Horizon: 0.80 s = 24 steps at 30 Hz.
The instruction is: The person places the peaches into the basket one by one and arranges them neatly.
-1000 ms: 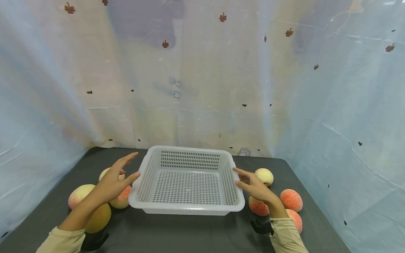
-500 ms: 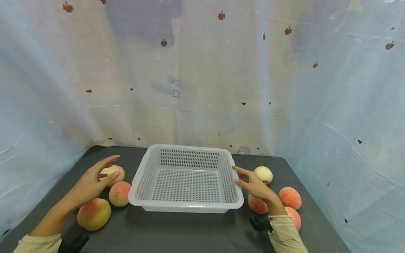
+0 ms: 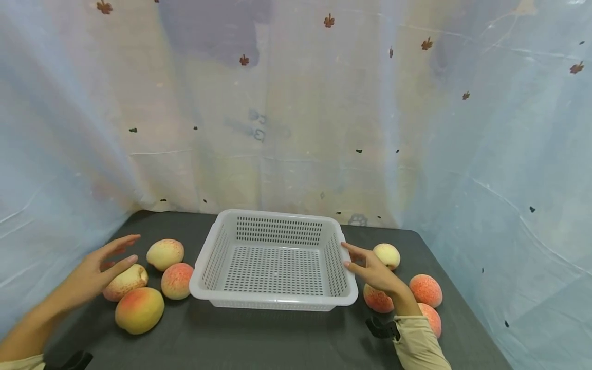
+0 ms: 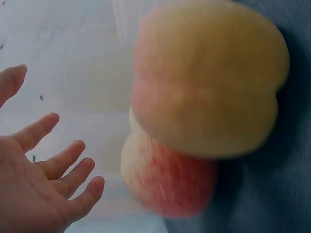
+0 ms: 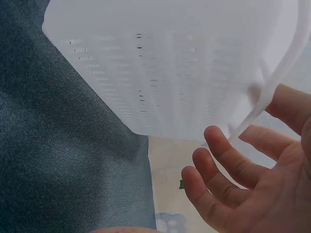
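Observation:
A white slotted plastic basket (image 3: 275, 272) sits on the dark cloth, with nothing inside it. My right hand (image 3: 376, 272) is at its right rim; thumb and index fingertips touch the edge, and the other fingers are loosely bent outside it in the right wrist view. My left hand (image 3: 90, 275) hovers at the far left with fingers spread and holds nothing. Nearest to it is a pale peach (image 3: 126, 282), partly behind the fingers. Beside that lie a yellow-red peach (image 3: 140, 310), a pale speckled peach (image 3: 165, 254) and a pink peach (image 3: 177, 281) close to the basket.
Right of the basket lie a cream peach (image 3: 386, 256), a red peach (image 3: 378, 298) partly behind my hand, an orange-red peach (image 3: 425, 290) and another peach (image 3: 431, 319) half behind my sleeve. A patterned plastic curtain (image 3: 296, 128) encloses the table's back and sides.
My left hand has moved left, away from the basket's left rim, uncovering the peaches there. The right hand and the basket have stayed in place.

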Tool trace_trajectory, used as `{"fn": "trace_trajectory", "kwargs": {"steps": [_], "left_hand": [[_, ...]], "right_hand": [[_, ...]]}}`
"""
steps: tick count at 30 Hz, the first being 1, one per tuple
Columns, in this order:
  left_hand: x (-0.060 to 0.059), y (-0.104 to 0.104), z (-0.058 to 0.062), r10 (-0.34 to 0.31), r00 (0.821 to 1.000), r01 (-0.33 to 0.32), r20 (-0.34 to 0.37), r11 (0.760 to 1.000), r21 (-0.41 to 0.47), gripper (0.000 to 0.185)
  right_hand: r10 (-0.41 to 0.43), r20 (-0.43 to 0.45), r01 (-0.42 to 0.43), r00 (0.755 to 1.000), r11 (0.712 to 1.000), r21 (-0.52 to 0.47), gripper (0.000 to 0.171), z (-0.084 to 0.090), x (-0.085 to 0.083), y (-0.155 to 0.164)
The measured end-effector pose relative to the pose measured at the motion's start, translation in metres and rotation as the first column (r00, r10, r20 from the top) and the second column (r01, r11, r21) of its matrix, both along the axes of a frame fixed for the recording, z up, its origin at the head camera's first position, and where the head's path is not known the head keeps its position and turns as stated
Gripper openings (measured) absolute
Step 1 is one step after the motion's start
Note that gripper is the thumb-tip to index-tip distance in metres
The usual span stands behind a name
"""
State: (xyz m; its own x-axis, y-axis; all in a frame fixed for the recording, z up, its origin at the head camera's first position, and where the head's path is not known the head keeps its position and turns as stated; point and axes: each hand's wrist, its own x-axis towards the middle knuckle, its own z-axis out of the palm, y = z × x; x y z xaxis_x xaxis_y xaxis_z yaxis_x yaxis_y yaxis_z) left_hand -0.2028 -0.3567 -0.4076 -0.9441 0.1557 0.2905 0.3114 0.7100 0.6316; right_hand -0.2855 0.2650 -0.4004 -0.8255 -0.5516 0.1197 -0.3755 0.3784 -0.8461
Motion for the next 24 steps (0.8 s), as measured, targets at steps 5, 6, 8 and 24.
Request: {"fn": "trace_trajectory", "kwargs": {"steps": [5,6,8,24], "left_hand": [[0.002,-0.018,-0.003,-0.023,0.986,0.016,0.167,0.999,0.038,0.061],[0.001,-0.021,-0.003,-0.031,0.976,0.021,0.214,0.998,0.051,0.062],[0.001,-0.027,-0.004,-0.054,0.949,0.03,0.31,0.996,0.08,0.065],[-0.004,-0.065,-0.04,-0.265,0.88,0.211,0.394,0.962,0.176,0.069]], "right_hand": [[0.006,-0.011,-0.006,1.0,1.0,0.003,0.064,0.001,0.002,-0.001],[0.007,-0.012,-0.007,1.0,1.0,0.004,0.064,0.002,0.002,-0.001],[0.005,-0.013,-0.005,1.0,1.0,0.011,0.065,0.002,0.002,-0.001],[0.013,-0.031,-0.012,0.999,1.0,0.021,0.067,0.0,0.001,0.001]]}}
